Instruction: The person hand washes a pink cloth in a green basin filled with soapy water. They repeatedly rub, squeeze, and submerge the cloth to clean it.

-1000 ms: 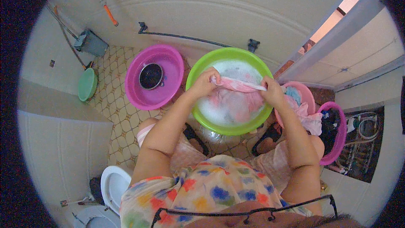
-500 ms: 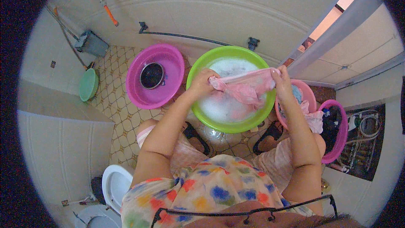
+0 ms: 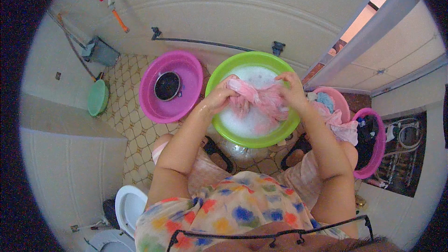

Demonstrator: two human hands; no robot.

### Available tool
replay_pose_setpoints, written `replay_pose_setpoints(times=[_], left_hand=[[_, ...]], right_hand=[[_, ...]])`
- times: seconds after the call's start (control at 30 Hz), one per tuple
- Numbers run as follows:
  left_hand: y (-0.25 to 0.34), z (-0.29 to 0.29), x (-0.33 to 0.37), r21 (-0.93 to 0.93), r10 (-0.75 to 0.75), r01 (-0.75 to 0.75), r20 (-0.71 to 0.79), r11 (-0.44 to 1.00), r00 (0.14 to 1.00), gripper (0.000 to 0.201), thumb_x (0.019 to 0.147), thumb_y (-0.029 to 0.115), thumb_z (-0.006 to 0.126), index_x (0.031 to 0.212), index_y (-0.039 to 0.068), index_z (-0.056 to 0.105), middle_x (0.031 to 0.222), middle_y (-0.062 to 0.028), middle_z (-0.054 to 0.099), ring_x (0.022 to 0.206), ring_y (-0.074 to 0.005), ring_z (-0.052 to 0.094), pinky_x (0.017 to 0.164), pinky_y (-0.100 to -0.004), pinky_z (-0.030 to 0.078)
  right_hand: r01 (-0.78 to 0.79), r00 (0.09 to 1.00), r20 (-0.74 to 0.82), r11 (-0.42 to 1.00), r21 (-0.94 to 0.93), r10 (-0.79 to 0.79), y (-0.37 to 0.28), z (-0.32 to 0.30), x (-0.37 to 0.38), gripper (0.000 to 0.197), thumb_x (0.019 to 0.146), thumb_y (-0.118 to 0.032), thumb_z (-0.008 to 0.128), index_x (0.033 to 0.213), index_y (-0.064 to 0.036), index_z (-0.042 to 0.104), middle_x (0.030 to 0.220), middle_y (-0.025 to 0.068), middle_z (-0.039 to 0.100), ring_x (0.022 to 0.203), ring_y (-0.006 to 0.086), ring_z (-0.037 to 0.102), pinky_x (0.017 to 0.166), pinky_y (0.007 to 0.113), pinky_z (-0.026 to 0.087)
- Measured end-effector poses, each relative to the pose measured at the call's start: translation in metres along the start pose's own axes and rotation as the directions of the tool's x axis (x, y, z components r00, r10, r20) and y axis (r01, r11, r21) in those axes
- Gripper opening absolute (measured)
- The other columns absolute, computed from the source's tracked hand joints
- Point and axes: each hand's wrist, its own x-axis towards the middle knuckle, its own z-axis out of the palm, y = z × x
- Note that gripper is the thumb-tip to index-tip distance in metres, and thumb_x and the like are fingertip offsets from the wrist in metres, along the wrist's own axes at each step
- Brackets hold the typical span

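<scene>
A wet pink garment (image 3: 268,102) with paler patches hangs bunched over the soapy water (image 3: 242,123) in a round lime-green basin (image 3: 224,136). My left hand (image 3: 221,97) is closed round its left end. At the right end, the curled fingers of my right hand (image 3: 294,92) grip the cloth. The garment sags between both hands, its lower folds close to the foam. Whether those folds touch the water is hard to tell.
Left of the green basin stands a magenta basin (image 3: 154,112) holding a dark round pan (image 3: 167,86). To the right are a pink basin (image 3: 343,100) of clothes and a purple basin (image 3: 380,147) with dark clothes. A toilet (image 3: 126,205) is at lower left; a tap (image 3: 112,0) is on the wall.
My hands have come closer together, the right one moving left and slightly down. The pink garment, stretched between them before, is now slack and bunched.
</scene>
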Motion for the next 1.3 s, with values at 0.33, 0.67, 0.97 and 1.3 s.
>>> replay_pose_setpoints(times=[0.33, 0.67, 0.97, 1.3], left_hand=[[-0.003, 0.008, 0.001, 0.597, 0.090, 0.013, -0.143, 0.802, 0.986, 0.034, 0.070, -0.004, 0.053, 0.102, 0.005, 0.047, 0.092, -0.0061, 0.055, 0.085, -0.0150, 0.056, 0.073, -0.0283, 0.046], [-0.016, -0.018, 0.016, 0.643, 0.305, 0.074, -0.458, 0.762, 0.835, 0.020, 0.083, 0.010, 0.047, 0.101, 0.005, 0.053, 0.098, -0.0083, 0.059, 0.089, -0.0202, 0.057, 0.080, -0.0318, 0.044], [-0.021, -0.019, 0.010, -0.159, 0.018, -0.081, -0.364, 0.984, 0.931, 0.038, 0.087, 0.032, 0.047, 0.111, 0.003, 0.052, 0.111, -0.0104, 0.056, 0.102, -0.0243, 0.053, 0.089, -0.0404, 0.043], [-0.006, -0.013, -0.001, -0.382, 0.016, -0.054, -0.104, 0.922, 0.994, 0.037, 0.089, 0.031, 0.042, 0.114, 0.005, 0.052, 0.116, -0.0105, 0.054, 0.111, -0.0243, 0.049, 0.098, -0.0391, 0.036]], right_hand=[[-0.360, 0.933, 0.076, 0.914, 0.187, 0.352, -0.069, 0.003, 0.003, 0.017, 0.069, -0.005, 0.057, 0.085, -0.0017, 0.051, 0.081, 0.0124, 0.053, 0.080, 0.0285, 0.053, 0.074, 0.038, 0.043], [0.052, 0.949, 0.290, 0.971, 0.235, -0.121, -0.065, -0.005, -0.014, 0.018, 0.070, -0.006, 0.058, 0.087, -0.0054, 0.051, 0.083, 0.0121, 0.052, 0.078, 0.0298, 0.053, 0.072, 0.039, 0.042], [-0.129, 0.956, 0.286, 0.963, 0.235, 0.058, -0.050, 0.024, -0.029, 0.022, 0.073, -0.008, 0.062, 0.093, -0.0031, 0.054, 0.090, 0.0113, 0.053, 0.080, 0.0244, 0.054, 0.071, 0.033, 0.045], [-0.398, 0.896, 0.216, 0.917, 0.006, 0.387, -0.022, 0.022, -0.005, 0.028, 0.087, -0.021, 0.044, 0.107, -0.0021, 0.050, 0.097, 0.0217, 0.054, 0.095, 0.0383, 0.050, 0.087, 0.042, 0.038]])
